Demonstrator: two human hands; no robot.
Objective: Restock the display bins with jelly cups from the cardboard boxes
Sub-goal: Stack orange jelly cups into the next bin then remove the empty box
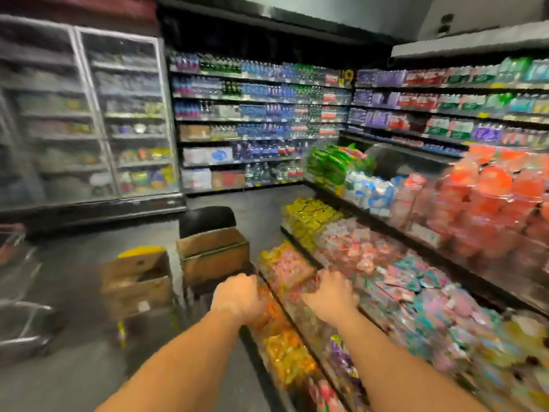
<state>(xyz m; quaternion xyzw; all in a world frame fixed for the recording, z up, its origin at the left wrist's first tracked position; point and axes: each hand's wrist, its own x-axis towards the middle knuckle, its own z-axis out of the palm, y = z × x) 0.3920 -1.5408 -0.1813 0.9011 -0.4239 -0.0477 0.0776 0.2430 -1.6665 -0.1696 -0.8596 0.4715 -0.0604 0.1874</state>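
Observation:
The picture is motion-blurred. Both of my arms reach forward over the low display bins on the right, which are heaped with colourful jelly cups. My left hand is palm down at the front edge of the lowest bin, fingers curled over orange and yellow packs. Resting palm down on the pink packs in the same row is my right hand, its fingers bent. Whether either hand grips a pack is hidden by blur. Two open cardboard boxes stand on the floor just left of the bins.
Red jelly cups fill the upper right tier. Drink shelves line the back wall and glass-door coolers the left. A metal cart is at the left edge. Dark floor lies below.

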